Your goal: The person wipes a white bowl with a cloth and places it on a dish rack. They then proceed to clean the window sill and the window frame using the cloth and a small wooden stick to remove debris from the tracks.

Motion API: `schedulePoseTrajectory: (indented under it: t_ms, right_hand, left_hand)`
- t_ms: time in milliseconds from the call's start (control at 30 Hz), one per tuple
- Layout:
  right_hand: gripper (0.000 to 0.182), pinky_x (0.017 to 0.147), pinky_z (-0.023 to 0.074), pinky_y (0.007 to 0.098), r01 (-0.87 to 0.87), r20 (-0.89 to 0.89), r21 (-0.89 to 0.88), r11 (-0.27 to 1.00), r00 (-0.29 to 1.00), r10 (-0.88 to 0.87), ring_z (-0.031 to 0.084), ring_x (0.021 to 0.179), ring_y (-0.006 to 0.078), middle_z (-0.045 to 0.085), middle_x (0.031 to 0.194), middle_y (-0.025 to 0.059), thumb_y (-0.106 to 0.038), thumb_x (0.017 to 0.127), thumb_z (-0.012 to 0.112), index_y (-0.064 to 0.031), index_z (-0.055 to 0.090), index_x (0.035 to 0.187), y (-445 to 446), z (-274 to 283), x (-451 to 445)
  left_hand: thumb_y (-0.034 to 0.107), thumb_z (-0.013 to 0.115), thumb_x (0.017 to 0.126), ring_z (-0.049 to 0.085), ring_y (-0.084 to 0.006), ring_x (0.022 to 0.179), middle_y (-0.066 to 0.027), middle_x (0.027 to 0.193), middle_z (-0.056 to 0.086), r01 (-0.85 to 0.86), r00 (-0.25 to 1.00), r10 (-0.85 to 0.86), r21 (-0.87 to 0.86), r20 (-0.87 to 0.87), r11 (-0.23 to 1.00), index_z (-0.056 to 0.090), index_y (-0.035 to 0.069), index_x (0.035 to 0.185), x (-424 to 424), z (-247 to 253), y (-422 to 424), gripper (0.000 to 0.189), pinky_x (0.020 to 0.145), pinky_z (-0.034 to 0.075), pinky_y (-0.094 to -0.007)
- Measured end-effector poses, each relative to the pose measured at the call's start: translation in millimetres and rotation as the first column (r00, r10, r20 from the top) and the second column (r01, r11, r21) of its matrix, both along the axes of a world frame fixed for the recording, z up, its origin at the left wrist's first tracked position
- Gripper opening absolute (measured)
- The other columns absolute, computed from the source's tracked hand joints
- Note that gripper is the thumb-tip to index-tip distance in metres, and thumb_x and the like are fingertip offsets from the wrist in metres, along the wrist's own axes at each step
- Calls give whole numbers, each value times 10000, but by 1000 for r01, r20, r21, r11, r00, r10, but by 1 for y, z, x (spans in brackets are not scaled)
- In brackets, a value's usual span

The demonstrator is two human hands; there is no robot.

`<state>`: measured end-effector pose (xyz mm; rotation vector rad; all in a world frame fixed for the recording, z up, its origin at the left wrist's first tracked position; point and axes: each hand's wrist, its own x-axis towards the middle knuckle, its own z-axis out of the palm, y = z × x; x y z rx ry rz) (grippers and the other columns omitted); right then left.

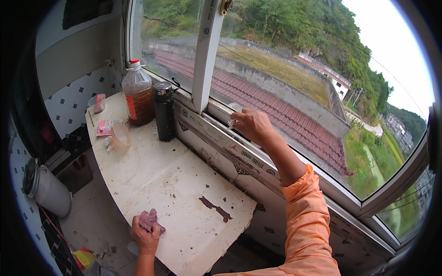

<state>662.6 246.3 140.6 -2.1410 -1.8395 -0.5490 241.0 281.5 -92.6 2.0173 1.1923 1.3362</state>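
My left hand (145, 234) is closed around a crumpled purple cloth (150, 220) at the near left edge of a white tabletop (162, 186). Crumbs and dark specks are scattered over that surface, and a brown strip-shaped patch (215, 209) marks its right part. My right hand (253, 126) reaches to the track of the white window frame (221, 138). Between its fingertips it pinches a small whitish scrap (231, 123), whose material I cannot tell. The orange sleeve (305, 220) is pushed up the right forearm.
By the window stand a large plastic bottle of brown liquid (138, 96) and a black flask (164, 114). A translucent plastic cup (121, 134), a pink packet (104, 127) and a clear cup (97, 102) occupy the far left end. A lidded white bucket (50, 189) is on the floor.
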Motion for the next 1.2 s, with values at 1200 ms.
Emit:
schedulePoseTrajectory:
  t_ms: [1200]
  right_hand:
    - [474, 747, 518, 433, -93, -56, -481, 872, 996, 75, 648, 908, 352, 683, 926, 164, -29, 733, 621, -164, 645, 1187, 15, -28, 32]
  left_hand:
    - [146, 637, 692, 637, -375, 810, -177, 898, 642, 11, 1000, -12, -16, -26, 1000, 559, -5, 930, -1, 6, -1, 293, 728, 528, -421]
